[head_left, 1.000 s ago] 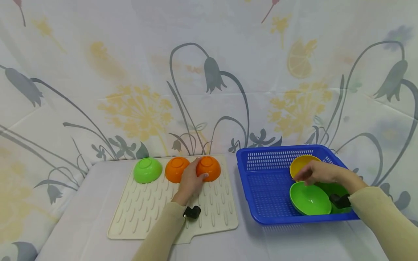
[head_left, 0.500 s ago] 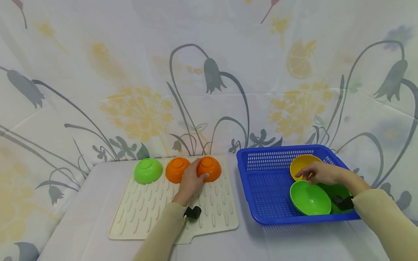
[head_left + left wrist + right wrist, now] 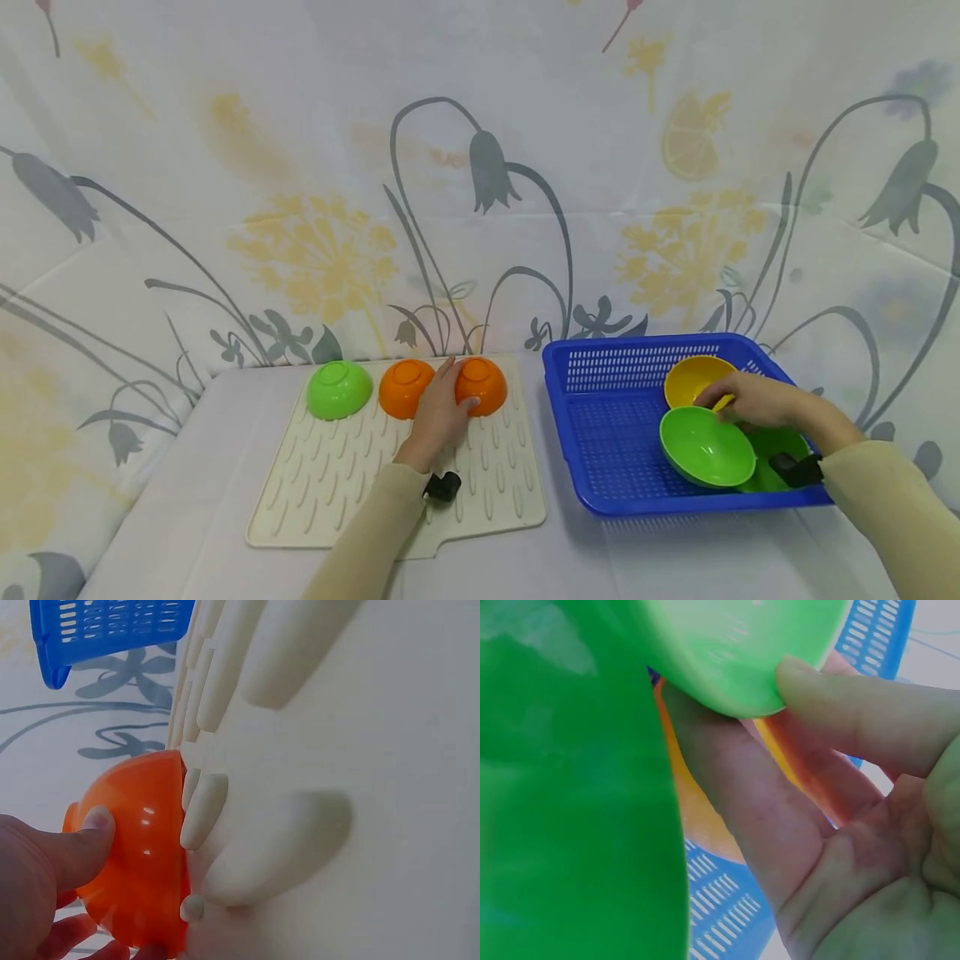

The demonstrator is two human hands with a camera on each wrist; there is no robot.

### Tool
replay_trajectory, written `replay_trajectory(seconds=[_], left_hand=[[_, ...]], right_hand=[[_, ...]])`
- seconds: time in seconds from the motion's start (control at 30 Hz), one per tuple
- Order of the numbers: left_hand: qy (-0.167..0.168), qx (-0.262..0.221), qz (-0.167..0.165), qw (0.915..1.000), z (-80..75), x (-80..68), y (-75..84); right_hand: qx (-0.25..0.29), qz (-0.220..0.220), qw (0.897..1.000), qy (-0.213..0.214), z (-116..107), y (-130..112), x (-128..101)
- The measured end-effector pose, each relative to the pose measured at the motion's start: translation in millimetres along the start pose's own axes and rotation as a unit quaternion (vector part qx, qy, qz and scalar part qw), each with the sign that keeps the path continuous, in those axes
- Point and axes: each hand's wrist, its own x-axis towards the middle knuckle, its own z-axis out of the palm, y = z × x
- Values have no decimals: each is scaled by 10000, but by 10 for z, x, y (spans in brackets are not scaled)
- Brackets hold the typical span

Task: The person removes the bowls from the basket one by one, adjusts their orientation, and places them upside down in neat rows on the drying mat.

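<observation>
While the left hand is cupping its fingers over the upturned orange bowl on the ribbed mat, the right hand is pinching the green bowl's rim, tilting it in the blue basket; lifting it clear of the basket wall seems the next move.

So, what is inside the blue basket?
The blue basket holds a yellow bowl at the back and a light green bowl, whose rim the right hand pinches. Under it lies a darker green bowl, mostly covered.
</observation>
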Motion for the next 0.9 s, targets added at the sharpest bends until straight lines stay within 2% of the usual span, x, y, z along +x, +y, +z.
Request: replay_trajectory(seconds=[0.13,0.27,0.43,0.7,0.9], left_hand=[[157,206,151,9996,-5,-4,6],[188,143,46,9997,-16,-17,20],[135,31,-172,9998,-34,-37,31],[130,412,-9,9991,-41,-25,27],[187,528,126,9984,-51,-36,-6]], right_hand=[[145,-24,9998,-115,0,-22,-6],[364,18,9993,-106,23,-66,-26],[627,-111,9978,188,41,-132,-54],[854,-353,9934,673,33,-267,-67],[674,-520,9923,895,44,-453,-111]])
